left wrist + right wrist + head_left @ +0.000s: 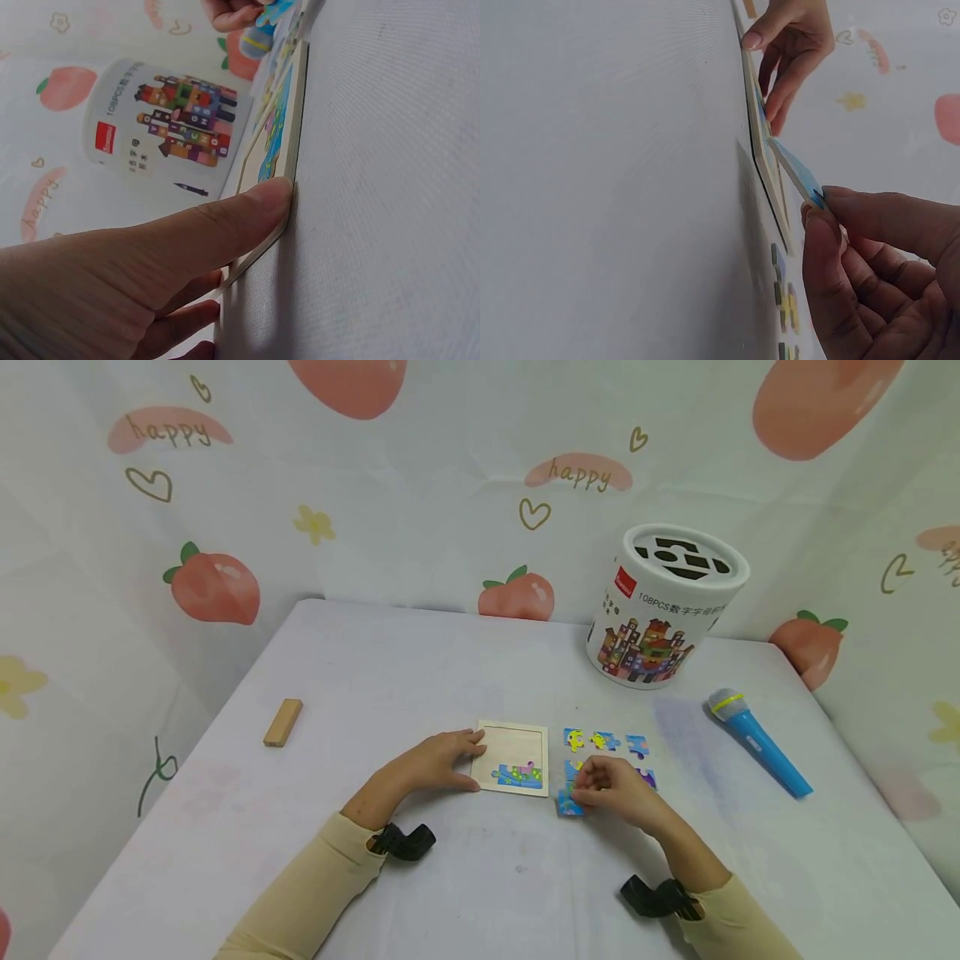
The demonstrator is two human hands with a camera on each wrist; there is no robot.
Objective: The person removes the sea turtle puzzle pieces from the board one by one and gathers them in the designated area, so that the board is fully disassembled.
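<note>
A square wooden puzzle board [512, 743] lies on the table, with joined blue, green and pink pieces [521, 776] along its lower right. My left hand [435, 762] holds the board at its left side, the thumb [259, 202] against the near corner and the fingers farther up the edge. Just right of the board, my right hand [618, 789] pinches a blue puzzle piece [799, 174] between thumb and fingertips, raised off the table and tilted. Loose puzzle pieces, among them a yellow and blue one [573, 739], lie beyond that hand, which partly hides several.
A white tub of blocks [652, 610] stands at the back right. In front of it to the right lies a blue toy microphone [765, 747]. A small wooden block [283, 722] rests at the left of the white-covered table [420, 668]. Printed cloth hangs behind.
</note>
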